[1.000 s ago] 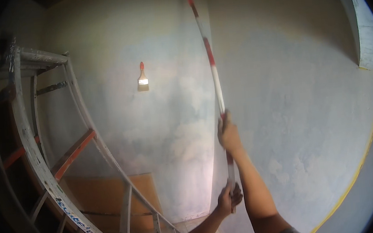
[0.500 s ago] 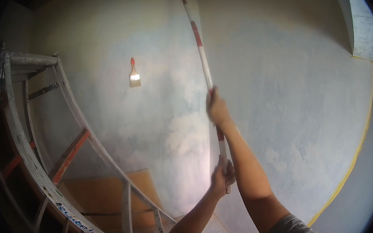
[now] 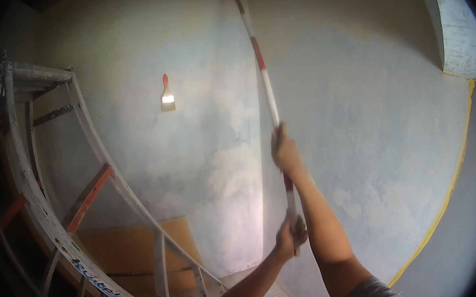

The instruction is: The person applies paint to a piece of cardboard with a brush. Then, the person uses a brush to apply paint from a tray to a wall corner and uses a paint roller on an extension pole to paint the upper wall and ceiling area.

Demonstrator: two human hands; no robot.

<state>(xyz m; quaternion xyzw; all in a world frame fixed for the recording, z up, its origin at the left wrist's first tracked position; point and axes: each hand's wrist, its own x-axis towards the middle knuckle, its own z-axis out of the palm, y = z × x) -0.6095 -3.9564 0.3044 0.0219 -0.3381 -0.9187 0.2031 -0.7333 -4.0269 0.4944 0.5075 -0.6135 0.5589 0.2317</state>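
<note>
A long pole (image 3: 268,91) banded in red and white runs up toward the top of the wall corner. My right hand (image 3: 286,151) is wrapped round its middle part. Lower down, my left hand (image 3: 290,237) grips the pole near its bottom end. The pole leans slightly left toward its red upper tip, close to the patchy painted wall (image 3: 202,129). Whatever the tip may carry does not show clearly against the dim upper wall.
A paint-spattered ladder (image 3: 93,136) with red crosspieces stands at the left. A paintbrush (image 3: 167,93) with a red handle hangs on the wall. Behind the ladder leans a brown board (image 3: 138,244). Yellow tape (image 3: 454,188) edges the right wall, below a pale boxed ledge (image 3: 461,29).
Both hands have moved down and a little to the right, bringing the pole with them. Its red tip is lower in view. My grip on it stays the same.
</note>
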